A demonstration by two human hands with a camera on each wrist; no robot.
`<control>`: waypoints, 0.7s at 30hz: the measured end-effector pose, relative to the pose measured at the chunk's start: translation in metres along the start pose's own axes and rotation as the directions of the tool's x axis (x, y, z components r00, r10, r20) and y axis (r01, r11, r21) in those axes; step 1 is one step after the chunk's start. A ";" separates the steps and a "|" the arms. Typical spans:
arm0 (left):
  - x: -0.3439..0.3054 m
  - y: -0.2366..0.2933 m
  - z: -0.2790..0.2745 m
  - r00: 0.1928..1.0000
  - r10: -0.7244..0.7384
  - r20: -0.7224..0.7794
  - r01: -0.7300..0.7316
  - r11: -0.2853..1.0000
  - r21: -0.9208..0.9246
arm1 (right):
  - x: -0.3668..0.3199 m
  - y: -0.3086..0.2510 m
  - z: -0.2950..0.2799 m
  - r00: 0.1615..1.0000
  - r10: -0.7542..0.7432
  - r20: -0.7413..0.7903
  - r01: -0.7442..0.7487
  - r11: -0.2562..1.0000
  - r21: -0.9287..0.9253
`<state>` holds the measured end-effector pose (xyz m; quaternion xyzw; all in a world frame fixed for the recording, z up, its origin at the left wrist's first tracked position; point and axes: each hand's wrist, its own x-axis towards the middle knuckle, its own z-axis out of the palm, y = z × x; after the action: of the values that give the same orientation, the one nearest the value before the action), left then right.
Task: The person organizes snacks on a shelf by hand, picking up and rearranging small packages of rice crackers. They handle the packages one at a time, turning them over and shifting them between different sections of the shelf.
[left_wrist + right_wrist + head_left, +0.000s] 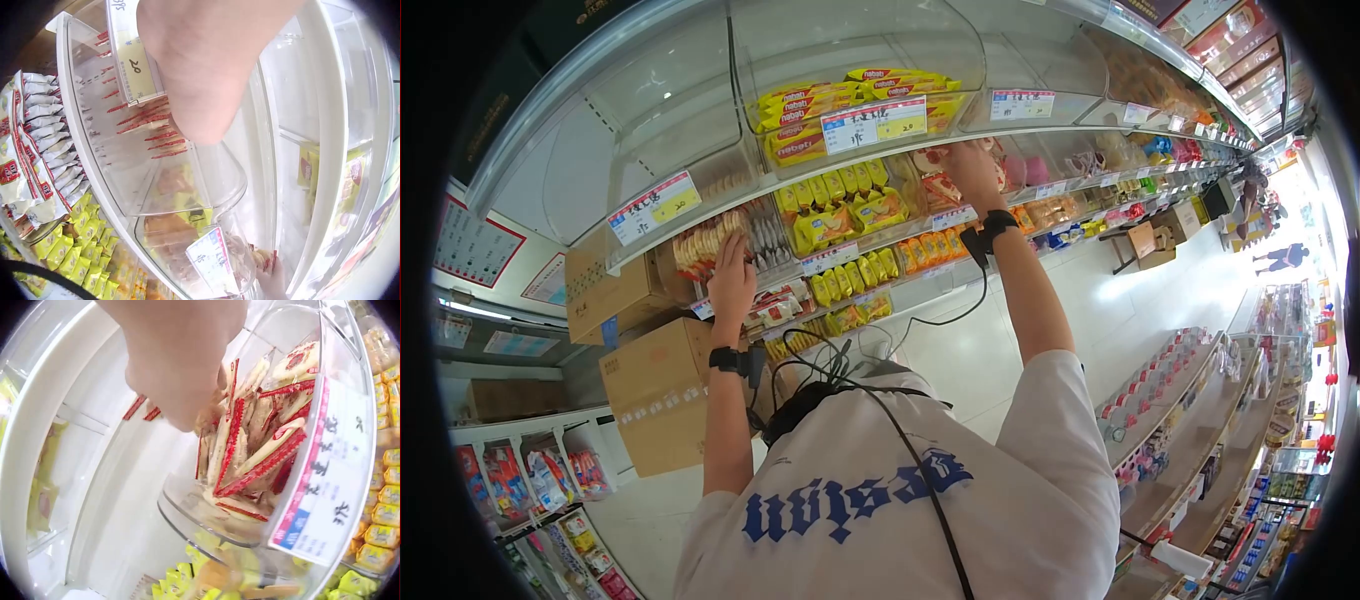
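Note:
My left hand (731, 275) rests on a row of upright snack packets (705, 245) in a clear bin, its fingers straight along their tops. In the left wrist view these packets (165, 140) show red crimped edges, and the back of the left hand (200, 69) hides its fingertips. My right hand (975, 170) reaches into another clear bin further right. There the right hand (178, 369) grips red-edged snack packets (133, 407), whose ends stick out beside it. Close by lies a loose pile of similar packets (250, 444). Its fingertips are hidden behind the hand.
Yellow snack packs (840, 210) fill the bin between the hands. Above, a shelf lip carries a price label (874, 124) in front of yellow wafer packs (800, 105). Cardboard boxes (655, 395) stand at the left. Cables (945, 318) hang from both wrists.

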<state>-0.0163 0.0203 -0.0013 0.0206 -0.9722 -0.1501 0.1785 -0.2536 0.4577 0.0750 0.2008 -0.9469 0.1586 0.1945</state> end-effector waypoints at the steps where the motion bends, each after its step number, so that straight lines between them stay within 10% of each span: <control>1: -0.001 -0.001 0.001 1.000 0.005 -0.006 -0.005 1.000 0.002 | -0.004 0.001 -0.001 0.995 -0.092 -0.024 0.092 0.996 -0.006; 3: 0.000 -0.001 0.002 1.000 0.008 -0.007 -0.008 1.000 0.000 | -0.010 0.003 -0.002 0.959 -0.274 -0.072 0.273 0.962 -0.026; 15: 0.000 0.004 -0.005 0.999 -0.021 0.033 0.021 1.000 -0.001 | 0.013 -0.003 0.020 0.970 0.231 0.069 -0.234 0.834 0.500; 21: 0.000 -0.002 0.002 1.000 -0.009 -0.005 0.009 1.000 0.016 | 0.023 0.016 0.042 0.975 0.222 -0.020 -0.188 0.865 0.465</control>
<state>-0.0170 0.0193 -0.0034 0.0266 -0.9729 -0.1429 0.1799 -0.2929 0.4489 0.0449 0.1335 -0.8905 0.4054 0.1576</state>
